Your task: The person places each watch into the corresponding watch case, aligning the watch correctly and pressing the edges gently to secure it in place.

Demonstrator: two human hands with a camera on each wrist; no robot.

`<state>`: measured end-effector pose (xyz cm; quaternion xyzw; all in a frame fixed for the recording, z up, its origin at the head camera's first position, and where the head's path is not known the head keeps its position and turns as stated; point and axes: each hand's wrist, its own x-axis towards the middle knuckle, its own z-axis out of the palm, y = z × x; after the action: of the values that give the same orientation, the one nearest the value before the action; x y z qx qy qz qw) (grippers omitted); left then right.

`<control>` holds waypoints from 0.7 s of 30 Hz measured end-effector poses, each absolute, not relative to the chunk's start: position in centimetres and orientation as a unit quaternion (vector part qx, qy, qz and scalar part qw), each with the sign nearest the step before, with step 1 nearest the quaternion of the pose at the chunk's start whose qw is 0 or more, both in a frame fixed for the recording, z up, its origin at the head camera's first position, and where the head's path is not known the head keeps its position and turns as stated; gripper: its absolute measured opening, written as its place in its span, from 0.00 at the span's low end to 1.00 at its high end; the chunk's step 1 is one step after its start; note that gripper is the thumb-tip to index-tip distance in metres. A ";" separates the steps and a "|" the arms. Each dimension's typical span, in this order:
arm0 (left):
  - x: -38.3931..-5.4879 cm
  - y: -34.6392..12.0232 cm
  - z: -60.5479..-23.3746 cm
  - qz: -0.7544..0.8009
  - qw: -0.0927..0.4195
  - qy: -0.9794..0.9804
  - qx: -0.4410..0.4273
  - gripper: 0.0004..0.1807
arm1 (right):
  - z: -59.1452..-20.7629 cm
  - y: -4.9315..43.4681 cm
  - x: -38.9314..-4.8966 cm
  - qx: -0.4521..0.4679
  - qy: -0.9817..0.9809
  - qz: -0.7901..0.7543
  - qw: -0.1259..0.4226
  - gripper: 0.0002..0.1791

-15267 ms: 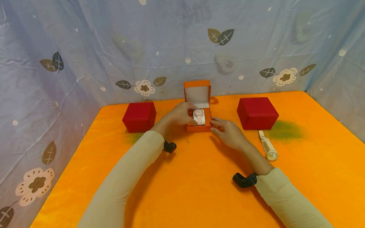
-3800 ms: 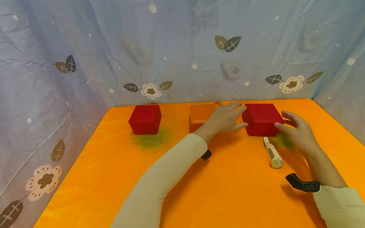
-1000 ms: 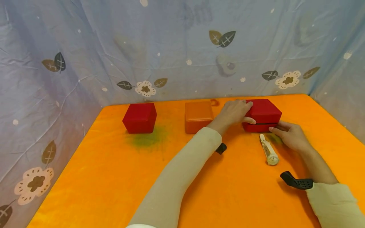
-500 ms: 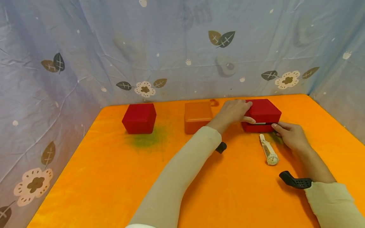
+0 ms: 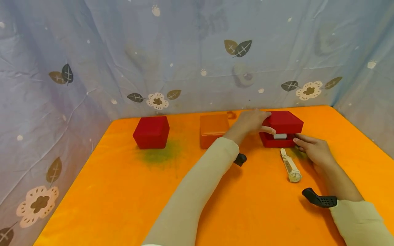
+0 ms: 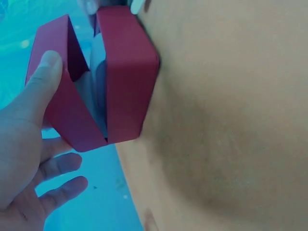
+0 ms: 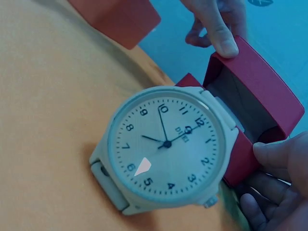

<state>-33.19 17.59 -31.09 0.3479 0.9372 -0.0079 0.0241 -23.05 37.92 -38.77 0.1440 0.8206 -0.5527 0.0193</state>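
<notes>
On the right, a red watch box stands partly open, its lid [image 5: 284, 121] tilted up over the base [image 5: 278, 143]. A white cushion [image 5: 280, 136] shows in the gap. My left hand [image 5: 250, 122] pinches the lid at its left side, thumb [image 6: 47, 72] on the front and fingers behind. My right hand [image 5: 317, 150] holds the base at its right front corner, the thumb [image 7: 269, 155] at the upper edge. Just in front of the box lies a white watch [image 5: 290, 166], dial toward me, strap pointing at the box; its numbered dial [image 7: 166, 144] fills much of the right wrist view.
A closed orange box [image 5: 212, 127] stands left of my left hand, partly behind its wrist. Farther left is another closed red box [image 5: 152, 132]. A patterned curtain [image 5: 184, 61] hangs behind the orange tablecloth [image 5: 123, 198]. Black wrist mounts [image 5: 320, 199] stick out below both hands.
Earlier the orange box was open with a pink watch inside; it was then closed and both hands moved to the right red box. Over the last second its lid has risen, uncovering the cushion.
</notes>
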 end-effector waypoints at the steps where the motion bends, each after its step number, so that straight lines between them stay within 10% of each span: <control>1: -33.3 17.6 -31.0 -0.006 0.029 0.938 0.346 0.43 | -38.7 37.9 -23.0 0.142 0.824 -0.548 0.023 0.39; 21: -35.4 17.0 -29.8 0.068 0.088 0.916 0.384 0.42 | -38.4 37.9 -22.9 0.137 0.823 -0.551 0.022 0.39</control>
<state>-35.36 16.99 -29.84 0.3845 0.9164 0.0678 0.0882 -22.86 37.90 -38.45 0.1375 0.8231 -0.5505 0.0222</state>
